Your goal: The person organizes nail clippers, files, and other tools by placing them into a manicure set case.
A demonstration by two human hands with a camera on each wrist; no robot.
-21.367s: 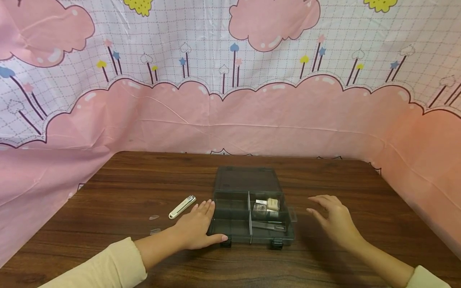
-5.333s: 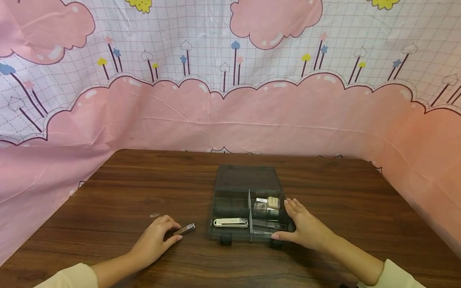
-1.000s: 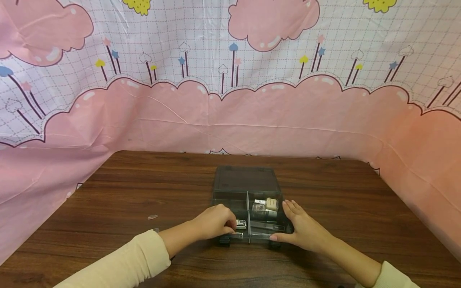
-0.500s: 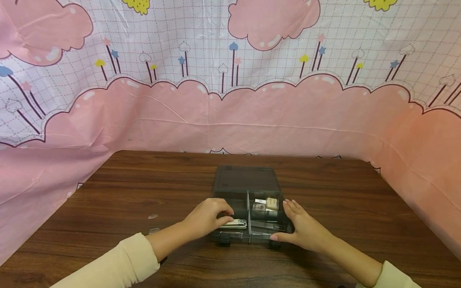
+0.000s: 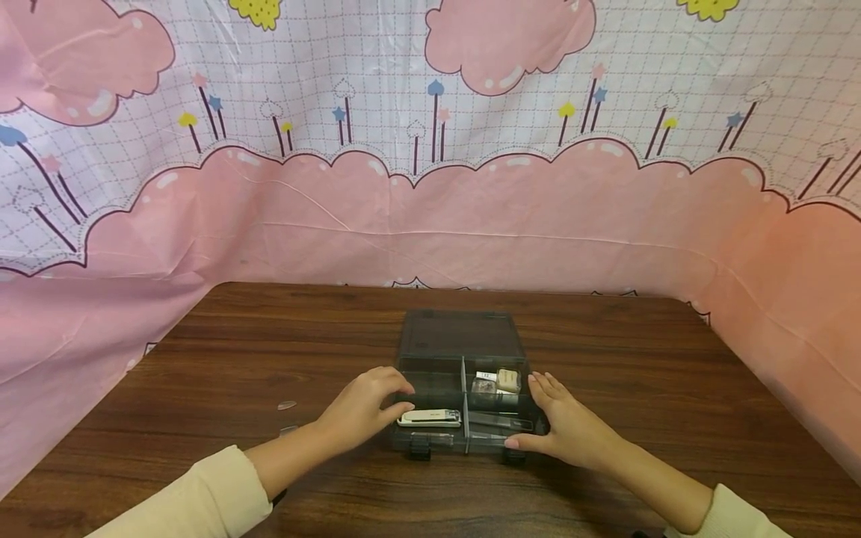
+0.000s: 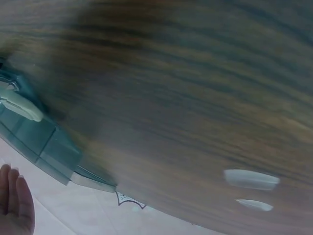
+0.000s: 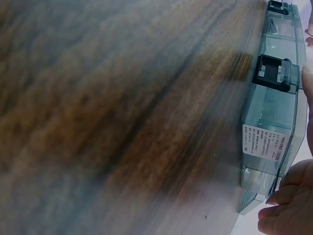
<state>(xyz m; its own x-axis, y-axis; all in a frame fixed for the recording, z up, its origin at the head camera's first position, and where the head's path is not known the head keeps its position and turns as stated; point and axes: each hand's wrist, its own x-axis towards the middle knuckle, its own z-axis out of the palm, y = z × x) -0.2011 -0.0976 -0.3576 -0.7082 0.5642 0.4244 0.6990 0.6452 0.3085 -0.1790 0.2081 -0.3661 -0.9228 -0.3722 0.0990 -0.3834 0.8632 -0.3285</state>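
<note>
Holding nothing in the left hand (image 5: 359, 407): keeping the grip loosely curved, with a clear gap between thumb and fingers, and hovering at the left edge of a dark, translucent plastic box (image 5: 430, 382) with compartments; touching or not, impossible to tell. Drawing back leftward compared with half a second ago, and so fully uncovering the long cream nail clipper with a silver head (image 5: 428, 418), lying lengthwise in the front-left compartment. Judging by that, leaving it settled there. Showing also a small, slender, silvery object (image 5: 432, 439) just in front of it, too dim through the front wall to identify.

Resting the right hand (image 5: 568, 424) against the box's right edge, stretching the fingers along it and setting the thumb at the front-right corner; gripping no loose item, probably just steadying.

Farther in, holding small pale-capped bottles (image 5: 508, 379) in the rear-right compartment and a flat, dark grey strip (image 5: 498, 422) in the front-right; lying open toward the table's rear edge with the flat, smoky lid (image 5: 460, 335).

Outward again, leaving a clear, leaf-shaped sliver (image 5: 287, 405) and a clear, squarish piece (image 6: 252, 179) near each other on the brown wood-grained table (image 5: 242, 351), toward its left edge. Judging from these, still having loose pieces outside the box.
</note>
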